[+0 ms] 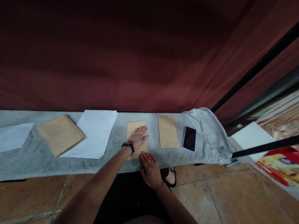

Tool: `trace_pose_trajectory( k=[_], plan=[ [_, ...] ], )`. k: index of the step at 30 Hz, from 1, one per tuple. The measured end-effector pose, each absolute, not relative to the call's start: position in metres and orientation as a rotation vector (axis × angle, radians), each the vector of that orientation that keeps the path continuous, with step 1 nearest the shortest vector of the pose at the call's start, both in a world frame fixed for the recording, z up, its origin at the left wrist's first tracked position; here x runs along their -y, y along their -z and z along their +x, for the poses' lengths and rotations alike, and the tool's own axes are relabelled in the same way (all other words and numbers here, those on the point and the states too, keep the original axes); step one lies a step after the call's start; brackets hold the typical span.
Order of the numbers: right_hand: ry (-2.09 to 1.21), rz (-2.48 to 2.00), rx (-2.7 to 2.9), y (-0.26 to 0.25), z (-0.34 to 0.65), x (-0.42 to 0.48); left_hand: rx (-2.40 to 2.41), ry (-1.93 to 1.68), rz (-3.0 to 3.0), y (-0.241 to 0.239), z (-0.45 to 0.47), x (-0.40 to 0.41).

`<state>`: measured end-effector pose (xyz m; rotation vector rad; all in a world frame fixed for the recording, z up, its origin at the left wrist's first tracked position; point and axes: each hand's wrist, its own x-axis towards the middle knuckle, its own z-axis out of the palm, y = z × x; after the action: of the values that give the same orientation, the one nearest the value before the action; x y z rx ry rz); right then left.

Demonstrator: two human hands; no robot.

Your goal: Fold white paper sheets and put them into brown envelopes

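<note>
A brown paper envelope (134, 154) lies flat on the grey cloth in front of me. My left hand (138, 136), with a dark band at the wrist, rests flat across its middle, fingers stretched toward the far right. At its lower right corner, my right hand (150, 167) touches the near edge with fingers extended. Part of the envelope is hidden under both hands. Another brown envelope (168, 131) lies just to the right, apart from my hands. Further left, a stack of brown envelopes (60, 133) overlaps a pile of white paper (95, 133).
A phone (189, 139) lies on the right part of the cloth-covered bench (118, 172). More white paper (4, 137) is at the far left. A dark red curtain (144, 55) hangs behind. On the right are dark poles (269, 58) and a red-and-yellow box (288, 171).
</note>
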<state>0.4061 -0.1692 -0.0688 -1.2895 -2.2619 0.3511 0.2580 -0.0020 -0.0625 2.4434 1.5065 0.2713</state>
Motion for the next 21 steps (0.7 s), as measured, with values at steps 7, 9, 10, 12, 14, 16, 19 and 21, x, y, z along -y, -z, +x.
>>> trace_pose_trajectory(
  k=[7,9,10,12,14,16,19,21],
  plan=[
    [-0.303,-1.31,2.243,0.068,0.404,0.17,-1.435,-0.183,2.398,0.053,0.251,0.034],
    [-0.279,-1.314,2.246,0.071,0.404,0.17,-1.425,-0.182,2.37,0.051,0.249,0.046],
    [-0.268,-1.319,2.247,0.072,0.403,0.17,-1.418,-0.186,2.363,0.05,0.247,0.054],
    [-0.248,-1.334,2.245,0.075,0.402,0.171,-1.398,-0.204,2.369,0.051,0.245,0.072],
    [-0.236,-1.341,2.245,0.077,0.402,0.171,-1.388,-0.249,2.389,0.054,0.242,0.095],
    [-0.23,-1.332,2.255,0.077,0.402,0.172,-1.434,-0.306,2.407,0.059,0.239,0.118],
    [-0.237,-1.324,2.28,0.075,0.403,0.173,-1.534,-0.396,2.441,0.065,0.234,0.149],
    [-0.255,-1.332,2.292,0.073,0.405,0.173,-1.555,-0.446,2.484,0.067,0.23,0.162]
  ],
)
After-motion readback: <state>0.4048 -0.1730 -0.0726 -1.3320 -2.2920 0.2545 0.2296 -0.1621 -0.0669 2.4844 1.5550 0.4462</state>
